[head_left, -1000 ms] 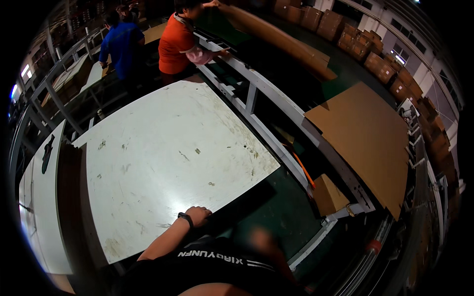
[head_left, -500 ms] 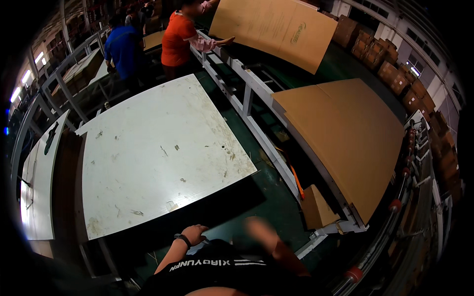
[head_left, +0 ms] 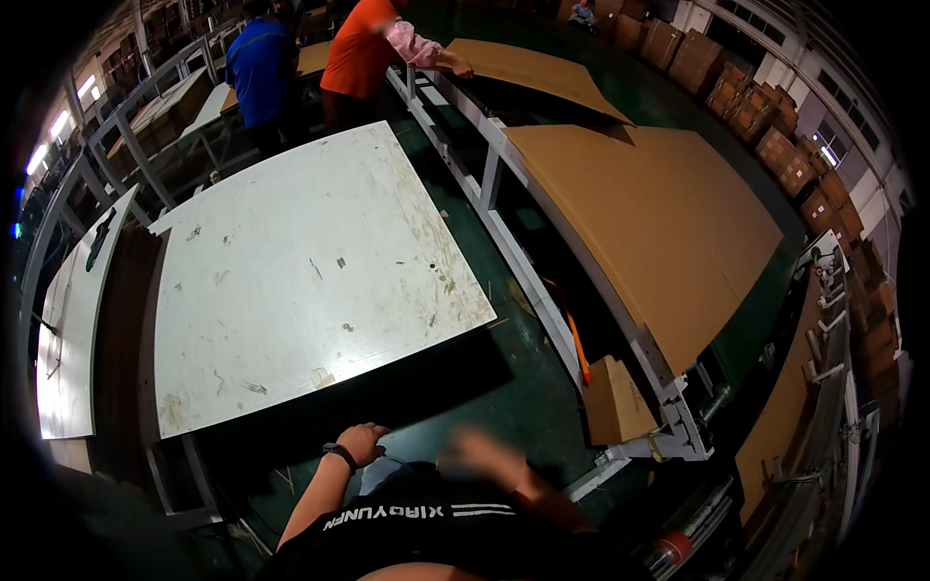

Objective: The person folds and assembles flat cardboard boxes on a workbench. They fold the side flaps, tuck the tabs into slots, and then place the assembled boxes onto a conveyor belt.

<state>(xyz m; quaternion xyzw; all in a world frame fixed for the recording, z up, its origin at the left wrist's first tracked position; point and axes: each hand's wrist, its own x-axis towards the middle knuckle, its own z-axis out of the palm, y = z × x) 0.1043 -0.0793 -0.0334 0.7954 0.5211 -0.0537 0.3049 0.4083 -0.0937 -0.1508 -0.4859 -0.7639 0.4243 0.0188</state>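
Observation:
My left hand (head_left: 360,443), with a dark band at its wrist, is low in front of my body, beside my trouser leg. Its fingers are loosely extended and hold nothing that I can see. My right hand (head_left: 481,455) is smeared by motion, so its fingers cannot be read. Ahead to the left lies a large white board (head_left: 315,281), scuffed and stained, short of both hands. To the right a big brown cardboard sheet (head_left: 649,223) lies across a grey metal frame (head_left: 499,218), apart from my right hand.
A person in orange (head_left: 356,63) reaches over a second cardboard sheet (head_left: 533,76) at the far end. Another person in blue (head_left: 260,73) stands to their left. A small cardboard piece (head_left: 617,402) sits at the frame's near corner. Stacked cartons (head_left: 746,102) line the right wall.
The near cardboard sheet has shifted away from me along the frame. The person in orange has lowered the far sheet from its raised position. My right hand has moved left, still blurred.

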